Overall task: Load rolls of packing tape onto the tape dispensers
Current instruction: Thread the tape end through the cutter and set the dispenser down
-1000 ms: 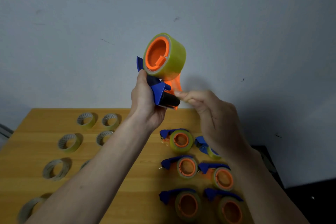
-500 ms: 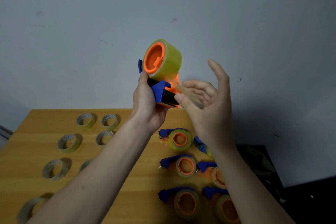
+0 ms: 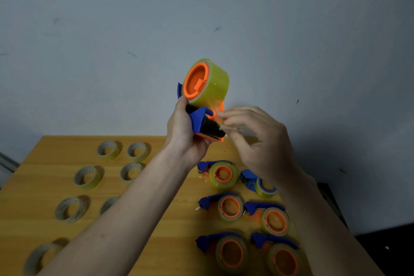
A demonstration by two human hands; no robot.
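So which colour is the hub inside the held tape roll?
Orange hub, clearest in the head view.

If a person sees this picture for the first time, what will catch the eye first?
First, the tape dispenser raised before the grey wall, its yellowish tape roll on a bright orange hub. The left hand grips it while the right hand pinches the tape end. Below, on the wooden table, loaded dispensers lie right, bare rolls left.

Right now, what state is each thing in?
Held dispenser: raised, roll mounted.
Left hand: grips the dispenser.
Right hand: fingers pinch the tape end.
Six dispensers on table: loaded, lying down.
Loose rolls: unloaded, lying on table.
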